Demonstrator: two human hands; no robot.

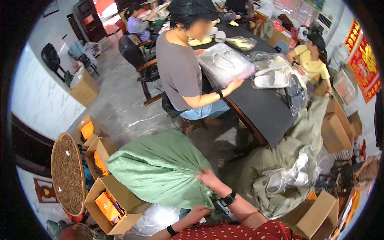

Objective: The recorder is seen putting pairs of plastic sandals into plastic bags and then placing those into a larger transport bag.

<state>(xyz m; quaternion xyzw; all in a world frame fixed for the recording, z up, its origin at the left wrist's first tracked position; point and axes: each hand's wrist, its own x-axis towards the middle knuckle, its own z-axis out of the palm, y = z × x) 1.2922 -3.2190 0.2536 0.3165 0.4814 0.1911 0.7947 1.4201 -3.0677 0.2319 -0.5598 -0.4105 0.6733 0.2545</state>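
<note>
A large green woven sack (160,168) bulges out in front of me, its neck gathered into folds toward my body. My right hand (209,180), with a dark watch on the wrist, is closed around the bunched fabric. Lower down, my left hand (198,214), wearing a black wristband, grips the sack's edge near the mouth. What the sack contains is hidden. To its right lies an olive woven sack (276,160), open at the near end, with several white slippers (286,180) in plastic showing inside.
Cardboard boxes (132,200) with orange packages and a round woven tray (68,174) stand at left. A person (178,64) beside the black table (264,110) holds a bagged stack (226,64). Another open box (316,212) is at lower right. More people sit farther back.
</note>
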